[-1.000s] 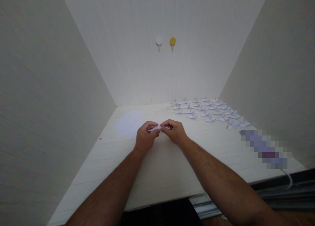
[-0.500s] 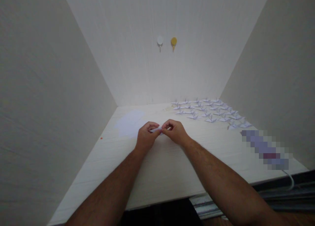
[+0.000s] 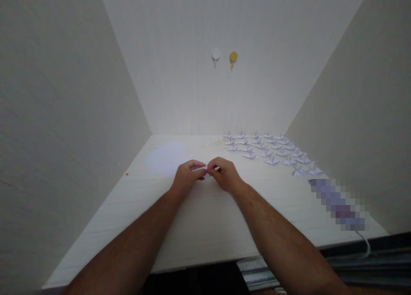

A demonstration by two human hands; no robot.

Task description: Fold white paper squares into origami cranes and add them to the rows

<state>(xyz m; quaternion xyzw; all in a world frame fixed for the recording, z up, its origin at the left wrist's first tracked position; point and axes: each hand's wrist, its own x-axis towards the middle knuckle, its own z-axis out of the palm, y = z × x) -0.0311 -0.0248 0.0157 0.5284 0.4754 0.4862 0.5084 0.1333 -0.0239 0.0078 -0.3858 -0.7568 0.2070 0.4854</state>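
Over the middle of the white table, a small folded piece of white paper is pinched between my two hands. My left hand grips it from the left, thumb and fingers closed on it. From the other side my right hand presses the paper between thumb and forefinger, its fingertips touching those of the left. Most of the paper is hidden by my fingers, so its exact fold cannot be made out. Loose white paper sheets lie spread just beyond my left hand.
Several white paper cranes stand in rows at the back right. A blurred-out long object with a white cord lies by the right edge. Walls enclose three sides; a white hook and a yellow hook hang on the back one.
The view has shifted and tilted slightly. Both hands stay together on the paper, with the left thumb now lying flatter along it.
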